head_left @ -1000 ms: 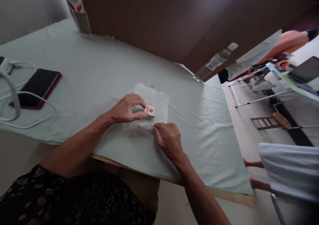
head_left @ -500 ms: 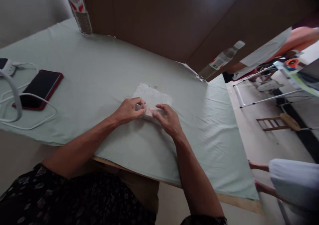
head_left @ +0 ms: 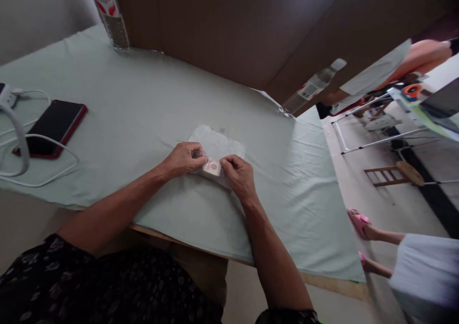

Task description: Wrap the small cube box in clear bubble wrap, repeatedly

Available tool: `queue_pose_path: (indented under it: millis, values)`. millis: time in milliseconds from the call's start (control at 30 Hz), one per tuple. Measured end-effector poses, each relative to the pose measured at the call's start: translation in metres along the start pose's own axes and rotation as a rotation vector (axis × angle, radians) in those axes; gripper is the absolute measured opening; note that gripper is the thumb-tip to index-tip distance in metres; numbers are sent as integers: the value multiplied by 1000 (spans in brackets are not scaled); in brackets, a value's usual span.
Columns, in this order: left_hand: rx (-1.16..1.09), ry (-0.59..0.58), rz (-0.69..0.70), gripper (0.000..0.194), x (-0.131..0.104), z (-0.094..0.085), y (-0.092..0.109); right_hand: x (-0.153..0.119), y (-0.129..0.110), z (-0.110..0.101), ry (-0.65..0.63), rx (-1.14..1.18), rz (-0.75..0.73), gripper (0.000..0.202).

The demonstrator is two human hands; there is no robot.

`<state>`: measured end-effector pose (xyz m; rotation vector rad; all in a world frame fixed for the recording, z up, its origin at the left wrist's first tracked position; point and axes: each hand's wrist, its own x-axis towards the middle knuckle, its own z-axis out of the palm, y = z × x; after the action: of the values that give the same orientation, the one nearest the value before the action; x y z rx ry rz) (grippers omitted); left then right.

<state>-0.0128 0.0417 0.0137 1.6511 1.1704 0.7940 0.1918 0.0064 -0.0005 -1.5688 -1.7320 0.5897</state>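
Note:
A small pale box (head_left: 211, 167) with reddish print lies on a sheet of clear bubble wrap (head_left: 217, 142), at the near side of the sheet. My left hand (head_left: 184, 160) is closed at the box's left end, thumb and forefinger pinching the wrap. At its right end my right hand (head_left: 239, 176) pinches the wrap between thumb and fingers. The far part of the sheet lies spread flat on the tablecloth. Whether the wrap covers the whole box I cannot tell.
A red-edged phone (head_left: 52, 129) and white cable (head_left: 73, 164) lie at left on the green tablecloth (head_left: 143, 104). A brown cardboard panel (head_left: 215, 27) stands behind, with bottles (head_left: 114, 23) at its edges. A person's leg (head_left: 387, 236) shows beyond the right table edge.
My right hand's fingers have closed into a pinch at the box's right end, and the printed face shows more clearly. The person at right has shifted, bringing pink footwear into view.

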Motion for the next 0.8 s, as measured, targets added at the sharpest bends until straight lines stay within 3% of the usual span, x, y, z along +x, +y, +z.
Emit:
queue_pose_path:
  millis: [67,133,300,500,600,700,800]
  values:
    - [-13,1,-2,19,1,2,-2,-5,-4,-2,139,-237,-108,19]
    - [-20,2,5,20,2,4,-3,-13,-13,-2,202,-431,-254,18]
    - [20,10,29,24,4,1,-5,-25,-31,6,2,-553,-533,18]
    - [344,-13,41,33,5,-34,-5,-22,-31,11,-76,-652,-518,26]
    - [484,18,-60,40,6,-49,-7,-22,-31,13,-67,-715,-524,30]
    - [579,38,-139,46,8,-53,-11,-22,-35,15,-75,-756,-525,26]
    - [611,-20,-136,47,11,-51,-16,-20,-38,16,-99,-758,-515,22]
